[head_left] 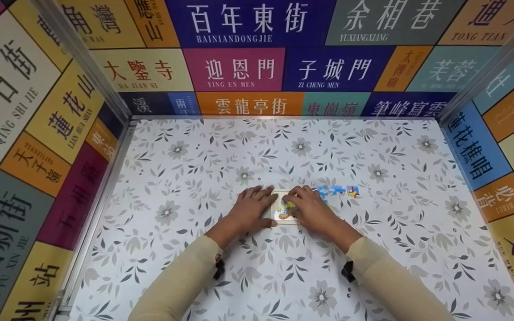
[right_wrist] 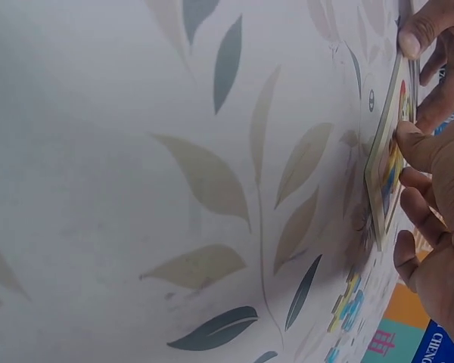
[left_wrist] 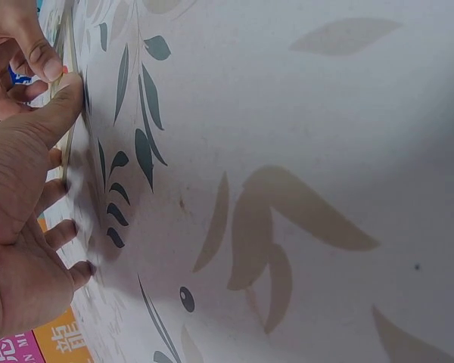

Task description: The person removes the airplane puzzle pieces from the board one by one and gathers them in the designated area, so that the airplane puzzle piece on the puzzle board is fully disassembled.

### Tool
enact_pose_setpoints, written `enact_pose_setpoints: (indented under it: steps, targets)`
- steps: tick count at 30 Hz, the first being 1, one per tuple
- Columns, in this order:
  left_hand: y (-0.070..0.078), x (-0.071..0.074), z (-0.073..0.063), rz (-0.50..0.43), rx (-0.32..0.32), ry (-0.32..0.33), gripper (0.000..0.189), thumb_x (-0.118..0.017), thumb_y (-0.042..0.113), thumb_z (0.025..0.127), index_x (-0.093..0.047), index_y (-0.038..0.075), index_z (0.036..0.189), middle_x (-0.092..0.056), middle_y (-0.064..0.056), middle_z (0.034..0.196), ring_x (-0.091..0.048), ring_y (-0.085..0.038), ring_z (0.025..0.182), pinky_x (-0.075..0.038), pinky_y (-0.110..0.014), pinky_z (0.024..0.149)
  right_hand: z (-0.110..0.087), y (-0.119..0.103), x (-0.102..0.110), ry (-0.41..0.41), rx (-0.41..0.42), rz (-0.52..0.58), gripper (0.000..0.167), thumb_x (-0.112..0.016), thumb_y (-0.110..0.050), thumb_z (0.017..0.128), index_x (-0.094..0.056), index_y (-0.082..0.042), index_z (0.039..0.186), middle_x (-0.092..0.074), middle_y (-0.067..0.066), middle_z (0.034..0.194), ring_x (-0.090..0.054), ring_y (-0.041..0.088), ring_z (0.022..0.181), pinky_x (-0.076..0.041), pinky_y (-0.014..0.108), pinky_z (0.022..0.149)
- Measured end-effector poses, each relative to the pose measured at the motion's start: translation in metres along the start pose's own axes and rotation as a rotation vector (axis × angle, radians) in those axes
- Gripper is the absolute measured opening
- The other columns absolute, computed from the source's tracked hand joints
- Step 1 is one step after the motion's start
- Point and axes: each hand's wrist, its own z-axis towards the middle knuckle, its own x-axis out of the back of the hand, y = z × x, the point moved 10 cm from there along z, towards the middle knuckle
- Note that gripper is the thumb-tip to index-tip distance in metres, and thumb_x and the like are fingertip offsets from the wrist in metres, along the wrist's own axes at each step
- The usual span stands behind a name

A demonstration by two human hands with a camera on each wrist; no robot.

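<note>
A small light-framed jigsaw puzzle board (head_left: 287, 220) lies on the table, part of a colourful picture showing inside it. At its left end my left hand (head_left: 251, 207) holds it, thumb at the near corner and fingers spread along the far side. Over the board's right half is my right hand (head_left: 312, 208), fingers bent. Its thumb and fingertips pinch at a puzzle piece within the frame (right_wrist: 378, 170), mostly hidden by the fingers. In the left wrist view, the right thumb (left_wrist: 49, 66) comes close to the left thumb (left_wrist: 69, 94) at the board's edge.
Loose blue puzzle pieces (head_left: 330, 191) lie beyond and right of the right hand, with another multicoloured piece (head_left: 353, 191) farther right. A floral cloth (head_left: 257, 151) covers the table. Panels with street-name signs (head_left: 239, 69) stand along the back and both sides.
</note>
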Motion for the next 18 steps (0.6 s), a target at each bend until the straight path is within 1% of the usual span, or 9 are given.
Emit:
enact_pose_setpoints:
  steps: [3,7,11,18]
  targets:
    - [0.0000,0.0005,-0.0001,0.002,0.002,0.000,0.083,-0.070,0.057,0.105,-0.039,0.023,0.174,-0.028,-0.002,0.185,-0.026,-0.036,0.170,-0.026,-0.062,0.136,0.0003,-0.0013,0.0002,0.008,0.016,0.012,0.035,-0.077,-0.010,0.104,-0.073,-0.011,0.138,-0.064,0.015,0.134,-0.060,0.038,0.121,-0.053,0.060,0.103]
    - [0.0003,0.0011,-0.0001,-0.003,0.008,0.000,0.084,-0.070,0.058,0.105,-0.039,0.023,0.174,-0.027,-0.002,0.185,-0.025,-0.035,0.171,-0.024,-0.062,0.137,0.0000,-0.0019,0.0010,0.028,0.038,-0.003,0.031,-0.077,-0.007,0.103,-0.073,-0.010,0.133,-0.063,0.015,0.134,-0.062,0.037,0.118,-0.059,0.054,0.099]
    - [0.0002,0.0016,0.0000,0.003,0.012,0.001,0.083,-0.070,0.058,0.105,-0.039,0.023,0.174,-0.026,-0.001,0.185,-0.025,-0.034,0.171,-0.025,-0.061,0.137,0.0002,-0.0023,0.0028,0.044,0.042,-0.005,0.026,-0.077,-0.008,0.103,-0.075,-0.011,0.129,-0.062,0.014,0.133,-0.063,0.036,0.118,-0.059,0.054,0.098]
    - [-0.0003,0.0001,0.0007,0.009,0.014,0.006,0.084,-0.072,0.057,0.104,-0.040,0.022,0.173,-0.028,-0.001,0.185,-0.026,-0.035,0.170,-0.026,-0.062,0.136,-0.0004,-0.0043,0.0027,0.029,0.043,0.007,0.026,-0.078,-0.006,0.103,-0.078,-0.010,0.128,-0.060,0.014,0.136,-0.062,0.036,0.120,-0.059,0.053,0.098]
